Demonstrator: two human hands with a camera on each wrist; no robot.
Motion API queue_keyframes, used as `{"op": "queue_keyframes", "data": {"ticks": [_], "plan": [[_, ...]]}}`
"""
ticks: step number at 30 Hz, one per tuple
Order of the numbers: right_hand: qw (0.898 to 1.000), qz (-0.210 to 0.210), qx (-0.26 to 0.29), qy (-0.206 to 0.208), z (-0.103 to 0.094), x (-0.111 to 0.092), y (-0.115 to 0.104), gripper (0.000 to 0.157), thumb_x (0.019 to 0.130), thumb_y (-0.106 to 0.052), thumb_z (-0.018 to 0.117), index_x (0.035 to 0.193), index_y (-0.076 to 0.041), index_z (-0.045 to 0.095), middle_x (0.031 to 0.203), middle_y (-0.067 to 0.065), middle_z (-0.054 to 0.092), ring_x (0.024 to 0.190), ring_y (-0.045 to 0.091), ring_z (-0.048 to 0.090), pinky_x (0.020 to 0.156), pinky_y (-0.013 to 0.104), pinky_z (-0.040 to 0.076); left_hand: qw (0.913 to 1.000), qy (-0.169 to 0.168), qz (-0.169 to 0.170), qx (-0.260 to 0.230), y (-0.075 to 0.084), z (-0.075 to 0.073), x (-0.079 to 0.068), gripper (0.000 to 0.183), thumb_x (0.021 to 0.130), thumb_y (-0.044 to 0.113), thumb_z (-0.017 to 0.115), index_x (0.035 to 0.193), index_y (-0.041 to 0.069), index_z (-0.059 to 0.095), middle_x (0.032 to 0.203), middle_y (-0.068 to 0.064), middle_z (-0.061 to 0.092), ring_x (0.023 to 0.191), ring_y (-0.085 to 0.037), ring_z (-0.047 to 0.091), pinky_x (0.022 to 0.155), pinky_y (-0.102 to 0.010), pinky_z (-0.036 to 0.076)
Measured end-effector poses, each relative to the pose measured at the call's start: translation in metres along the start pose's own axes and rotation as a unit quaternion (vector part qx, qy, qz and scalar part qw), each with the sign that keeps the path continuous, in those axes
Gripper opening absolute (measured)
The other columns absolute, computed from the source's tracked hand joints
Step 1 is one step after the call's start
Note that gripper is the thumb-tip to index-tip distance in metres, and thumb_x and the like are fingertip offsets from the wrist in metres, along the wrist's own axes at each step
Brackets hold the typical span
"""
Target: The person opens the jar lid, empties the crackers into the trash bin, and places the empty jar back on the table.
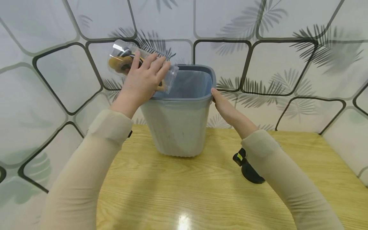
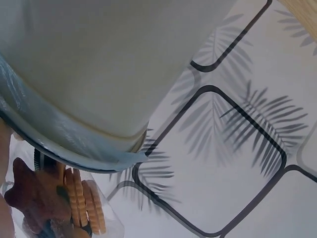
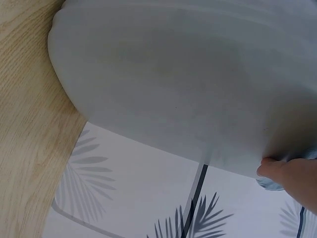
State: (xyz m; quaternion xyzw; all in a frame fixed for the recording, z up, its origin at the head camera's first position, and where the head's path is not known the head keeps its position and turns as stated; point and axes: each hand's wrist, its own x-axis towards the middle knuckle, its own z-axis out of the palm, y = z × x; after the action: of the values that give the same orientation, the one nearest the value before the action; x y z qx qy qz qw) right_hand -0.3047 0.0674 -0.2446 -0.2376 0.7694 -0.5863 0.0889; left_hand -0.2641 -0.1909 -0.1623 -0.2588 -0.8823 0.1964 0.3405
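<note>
My left hand [image 1: 145, 75] grips a clear plastic jar [image 1: 118, 51], tilted with its right end over the left rim of a trash bin [image 1: 179, 127]. Inside the jar are yellow, dark and brown pieces; the left wrist view shows a reddish-brown star-like piece [image 2: 37, 193] and ridged orange-brown pieces [image 2: 94, 206]. The bin stands upright on the table, pale grey with a blue-grey rim. Bluish plastic film [image 2: 54, 119] hangs below that rim. My right hand [image 1: 225, 107] holds the rim's right side, thumb on top; its other fingers are mostly hidden.
A black object with a yellow mark [image 1: 250, 171] lies on the wooden table [image 1: 172, 188], partly behind the right sleeve. Another small dark thing [image 1: 130, 134] peeks out beside the left cuff. A leaf-patterned wall [image 1: 221, 57] rises right behind the bin.
</note>
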Motion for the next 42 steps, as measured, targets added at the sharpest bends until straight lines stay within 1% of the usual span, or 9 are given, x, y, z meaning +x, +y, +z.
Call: {"op": "queue_keyframes", "data": {"ticks": [4,6,8,11,17,23,28,33,42], "plan": [[1.000,0.000,0.000,0.001,0.000,0.000,-0.001,0.063,0.096,-0.045,0.015,0.142,-0.005,-0.003,0.147,0.010,-0.005,0.133,0.024,0.000,0.106,0.038,0.001,0.9989,-0.026,0.028,0.028,0.002,-0.004,0.003,0.068,0.081,0.026,0.065,0.136,0.009,0.028,0.136,-0.011,0.031,0.128,-0.028,0.019,0.103,-0.051,0.004],[1.000,-0.002,0.000,0.002,0.000,0.000,-0.001,0.063,0.096,-0.044,0.015,0.142,-0.005,-0.003,0.147,0.010,-0.005,0.133,0.024,0.000,0.106,0.038,0.001,0.9972,-0.045,0.043,0.043,0.003,-0.006,0.004,0.065,0.083,0.019,0.063,0.136,0.009,0.027,0.137,-0.010,0.029,0.128,-0.028,0.017,0.103,-0.050,0.004],[1.000,-0.001,-0.001,0.003,0.001,0.000,-0.001,0.062,0.096,-0.044,0.015,0.142,-0.005,-0.002,0.147,0.010,-0.004,0.133,0.024,0.000,0.106,0.037,0.002,0.9949,-0.062,0.055,0.058,0.004,-0.008,0.005,0.062,0.085,0.006,0.059,0.138,0.010,0.026,0.139,-0.010,0.027,0.129,-0.028,0.015,0.103,-0.050,0.003],[1.000,-0.001,-0.003,0.005,0.001,0.001,-0.001,0.062,0.096,-0.044,0.015,0.142,-0.005,-0.002,0.147,0.009,-0.004,0.133,0.023,0.001,0.106,0.037,0.002,0.9912,-0.079,0.075,0.075,0.005,-0.009,0.005,0.066,0.083,-0.012,0.051,0.139,0.011,0.025,0.141,-0.009,0.024,0.130,-0.027,0.014,0.104,-0.049,0.002],[1.000,-0.004,-0.004,0.002,0.001,0.000,-0.001,0.061,0.096,-0.043,0.014,0.142,-0.004,-0.002,0.147,0.010,-0.003,0.133,0.023,0.000,0.106,0.038,0.001,0.9834,-0.106,0.100,0.108,0.007,-0.011,0.008,0.073,0.080,-0.012,0.055,0.141,0.012,0.021,0.143,-0.009,0.021,0.131,-0.028,0.011,0.103,-0.049,-0.003],[1.000,-0.008,-0.004,-0.001,0.000,-0.001,0.000,0.062,0.096,-0.044,0.014,0.142,-0.005,-0.002,0.147,0.010,-0.003,0.133,0.023,0.001,0.106,0.038,0.002,0.9796,-0.100,0.111,0.134,0.008,-0.011,0.008,0.076,0.078,-0.010,0.059,0.140,0.013,0.022,0.142,-0.009,0.022,0.131,-0.028,0.013,0.103,-0.049,-0.002],[1.000,-0.013,-0.001,-0.004,0.000,0.000,0.000,0.062,0.096,-0.044,0.013,0.142,-0.005,-0.001,0.147,0.010,-0.003,0.133,0.023,0.000,0.105,0.040,0.000,0.9791,-0.088,0.116,0.142,0.009,-0.012,0.008,0.075,0.078,-0.007,0.061,0.140,0.012,0.023,0.141,-0.009,0.024,0.130,-0.027,0.014,0.104,-0.048,0.000],[1.000,-0.016,0.002,-0.002,0.001,0.001,0.001,0.062,0.096,-0.044,0.013,0.142,-0.005,-0.001,0.147,0.010,-0.003,0.133,0.024,0.000,0.105,0.042,-0.002,0.9795,-0.079,0.122,0.140,0.008,-0.011,0.008,0.074,0.077,-0.012,0.058,0.139,0.012,0.025,0.140,-0.010,0.025,0.130,-0.027,0.016,0.104,-0.048,0.001],[1.000,-0.012,0.005,-0.001,0.000,0.001,0.002,0.061,0.096,-0.042,0.012,0.142,-0.004,-0.001,0.147,0.011,-0.003,0.133,0.024,-0.001,0.105,0.040,-0.002,0.9778,-0.094,0.128,0.138,0.009,-0.012,0.010,0.076,0.076,-0.012,0.059,0.140,0.012,0.024,0.141,-0.010,0.023,0.130,-0.027,0.015,0.103,-0.048,-0.003]]}}
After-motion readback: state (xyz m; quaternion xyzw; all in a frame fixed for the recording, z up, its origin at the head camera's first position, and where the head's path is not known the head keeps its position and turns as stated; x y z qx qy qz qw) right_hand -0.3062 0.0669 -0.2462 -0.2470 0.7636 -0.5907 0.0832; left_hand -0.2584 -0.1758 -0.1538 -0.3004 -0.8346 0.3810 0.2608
